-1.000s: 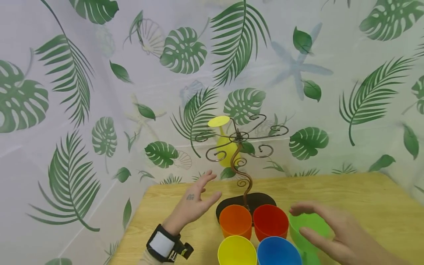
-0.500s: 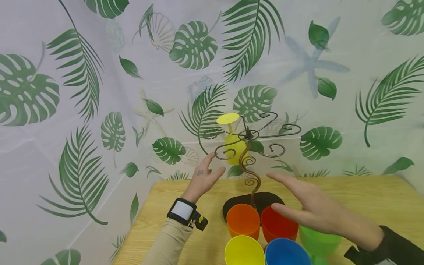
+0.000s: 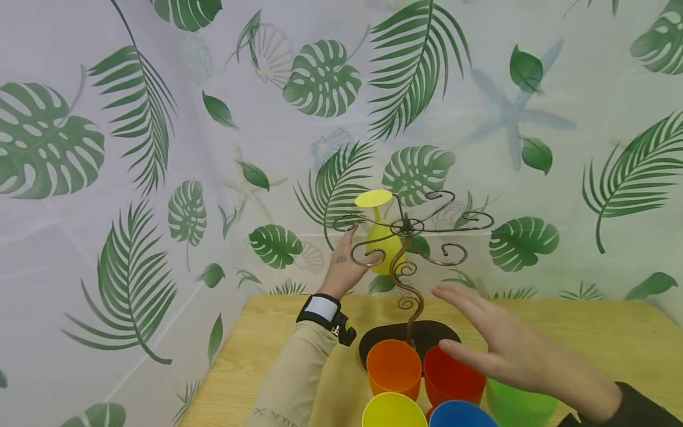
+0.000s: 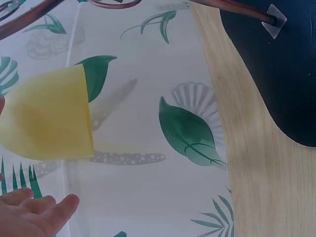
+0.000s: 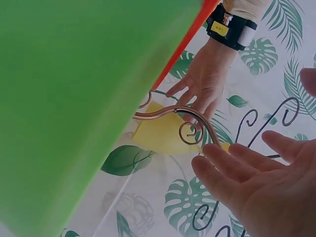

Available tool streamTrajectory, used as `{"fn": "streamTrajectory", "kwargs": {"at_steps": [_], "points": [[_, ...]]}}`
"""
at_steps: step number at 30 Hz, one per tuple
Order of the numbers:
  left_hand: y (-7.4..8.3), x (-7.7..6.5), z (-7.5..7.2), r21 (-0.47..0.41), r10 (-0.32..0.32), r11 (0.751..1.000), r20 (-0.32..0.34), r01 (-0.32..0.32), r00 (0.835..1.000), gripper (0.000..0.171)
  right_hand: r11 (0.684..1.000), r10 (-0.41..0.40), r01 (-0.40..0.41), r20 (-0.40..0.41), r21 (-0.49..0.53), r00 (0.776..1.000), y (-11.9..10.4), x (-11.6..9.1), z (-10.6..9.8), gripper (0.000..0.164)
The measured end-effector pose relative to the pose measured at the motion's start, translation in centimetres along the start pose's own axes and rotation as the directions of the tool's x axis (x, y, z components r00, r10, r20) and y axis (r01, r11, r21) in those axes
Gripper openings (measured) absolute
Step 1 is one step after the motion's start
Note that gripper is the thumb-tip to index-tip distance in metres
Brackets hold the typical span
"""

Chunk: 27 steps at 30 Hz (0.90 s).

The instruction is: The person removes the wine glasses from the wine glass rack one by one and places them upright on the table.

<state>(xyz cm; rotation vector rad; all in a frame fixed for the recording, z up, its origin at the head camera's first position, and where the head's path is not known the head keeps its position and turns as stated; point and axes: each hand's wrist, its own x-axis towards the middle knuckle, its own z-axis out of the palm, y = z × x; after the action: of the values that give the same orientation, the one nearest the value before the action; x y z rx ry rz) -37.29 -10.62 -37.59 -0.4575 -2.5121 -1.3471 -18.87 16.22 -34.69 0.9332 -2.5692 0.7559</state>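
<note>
A yellow plastic goblet [image 3: 386, 252] hangs upside down by its foot from a curled arm of a metal goblet rack [image 3: 421, 305]. My left hand [image 3: 345, 270] reaches up on the goblet's left, fingers spread and thumb behind a wire curl. In the left wrist view, its fingertips lie below the goblet's bowl [image 4: 49, 118], with background showing between. My right hand [image 3: 507, 344] hovers right of the rack's stem, above the red goblet [image 3: 453, 379], fingers extended and holding nothing. The right wrist view shows both hands on either side of the stem.
The rack's black base [image 3: 437, 332] stands on a wooden table [image 3: 272, 350] against a leaf-patterned backdrop. In front are orange [image 3: 393, 370], yellow [image 3: 395, 412], blue [image 3: 463, 415] and green [image 3: 520, 406] goblets, mouths up. The green one fills much of the right wrist view.
My left hand has risen from beside the rack up to the hanging yellow goblet. The right hand has left the green goblet, moving left and up toward the stem. The head view has shifted slightly.
</note>
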Motion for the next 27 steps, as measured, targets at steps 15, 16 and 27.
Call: {"fn": "streamTrajectory", "kwargs": {"at_steps": [15, 16, 27], "points": [[-0.3, 0.9, 2.3, -0.203, 0.107, 0.973, -0.003, -0.105, 0.994, 0.107, 1.000, 0.006, -0.006, 0.005, 0.014, 1.000, 0.2, -0.9, -0.2, 0.064], [-0.4, 0.9, 2.4, -0.201, 0.108, 0.974, -0.012, -0.108, 0.994, 0.109, 1.000, 0.008, -0.009, 0.005, 0.015, 1.000, 0.3, -0.9, -0.1, 0.064], [-0.5, 1.3, 3.0, -0.154, 0.220, 0.961, -0.075, -0.230, 0.972, 0.086, 0.999, 0.050, -0.050, 0.016, 0.010, 0.999, 0.7, -1.2, 0.3, 0.063]]}}
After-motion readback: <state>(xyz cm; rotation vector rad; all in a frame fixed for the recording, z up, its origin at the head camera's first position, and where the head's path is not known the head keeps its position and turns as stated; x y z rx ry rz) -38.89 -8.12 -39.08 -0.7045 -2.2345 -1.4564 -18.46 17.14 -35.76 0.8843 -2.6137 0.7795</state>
